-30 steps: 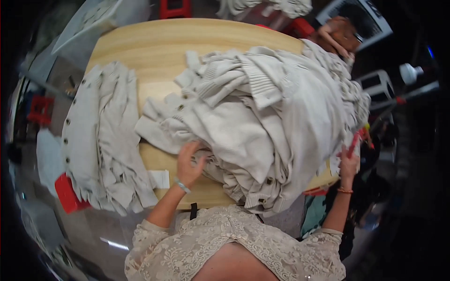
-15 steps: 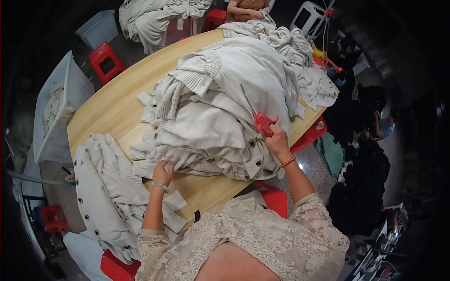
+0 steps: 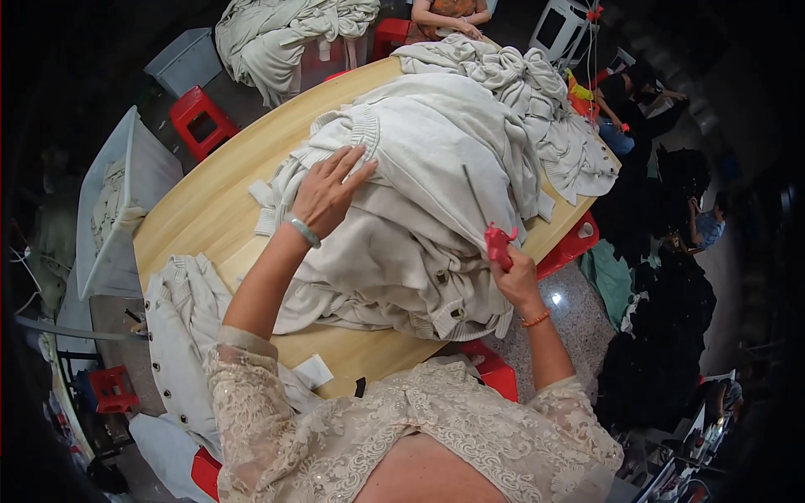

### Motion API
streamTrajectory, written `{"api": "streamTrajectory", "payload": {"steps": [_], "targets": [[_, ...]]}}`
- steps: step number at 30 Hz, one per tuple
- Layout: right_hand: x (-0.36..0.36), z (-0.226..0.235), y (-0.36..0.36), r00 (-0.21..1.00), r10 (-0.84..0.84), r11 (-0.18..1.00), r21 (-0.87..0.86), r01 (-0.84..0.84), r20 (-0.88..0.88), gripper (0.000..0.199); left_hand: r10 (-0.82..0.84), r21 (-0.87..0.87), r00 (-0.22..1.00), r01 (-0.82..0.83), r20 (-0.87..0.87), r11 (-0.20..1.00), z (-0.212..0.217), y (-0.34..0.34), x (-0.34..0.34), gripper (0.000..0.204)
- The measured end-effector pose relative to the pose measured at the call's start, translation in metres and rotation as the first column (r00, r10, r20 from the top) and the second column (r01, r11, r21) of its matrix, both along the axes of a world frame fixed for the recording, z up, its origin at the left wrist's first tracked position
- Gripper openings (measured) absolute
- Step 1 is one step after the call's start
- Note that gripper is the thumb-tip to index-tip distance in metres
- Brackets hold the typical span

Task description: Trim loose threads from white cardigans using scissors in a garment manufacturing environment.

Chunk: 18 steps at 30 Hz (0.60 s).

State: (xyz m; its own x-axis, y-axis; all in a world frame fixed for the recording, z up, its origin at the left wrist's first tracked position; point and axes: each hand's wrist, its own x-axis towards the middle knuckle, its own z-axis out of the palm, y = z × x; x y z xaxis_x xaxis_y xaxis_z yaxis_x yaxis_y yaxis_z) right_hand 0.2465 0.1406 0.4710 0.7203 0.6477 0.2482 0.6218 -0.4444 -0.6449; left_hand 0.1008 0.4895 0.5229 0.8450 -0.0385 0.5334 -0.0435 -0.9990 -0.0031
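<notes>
A large heap of off-white knitted cardigans (image 3: pixel 411 218) with ribbed edges and dark buttons covers much of the light wooden table (image 3: pixel 226 201). My left hand (image 3: pixel 329 191) lies open on the heap's left part, fingers spread against a ribbed edge. At the heap's right side, my right hand (image 3: pixel 517 277) is closed round a red pistol-grip tool (image 3: pixel 498 243). A long thin metal rod runs from the tool over the knitted cloth, pointing away from me. At the table's near left, another buttoned cardigan (image 3: pixel 186 323) hangs over the edge.
White paper pieces (image 3: pixel 312 370) lie near the table's front edge. White bins (image 3: pixel 113 214) and red stools (image 3: pixel 201 123) stand left; a red stool (image 3: pixel 574 249) is at right. More garments (image 3: pixel 553 126) lie at the far end, where a person (image 3: pixel 449 15) sits. Dark cloth (image 3: pixel 658 335) is piled right.
My left hand has moved up and away from the near left edge of the heap onto its upper left. My right hand, still holding the red tool, has shifted slightly right and nearer.
</notes>
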Motion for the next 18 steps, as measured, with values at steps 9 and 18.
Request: {"api": "streamTrajectory", "payload": {"steps": [9,18], "targets": [[0.079,0.066,-0.043,0.982,0.189,0.970,-0.153,-0.189,-0.014,0.024,-0.108,-0.264,0.985,0.069,-0.136,0.962,0.000,0.025,0.083,0.050],[0.153,0.106,-0.061,0.969,0.095,0.985,-0.121,-0.125,-0.229,0.022,-0.082,-0.859,0.997,0.030,-0.014,0.511,0.116,0.014,-0.024,0.024]]}}
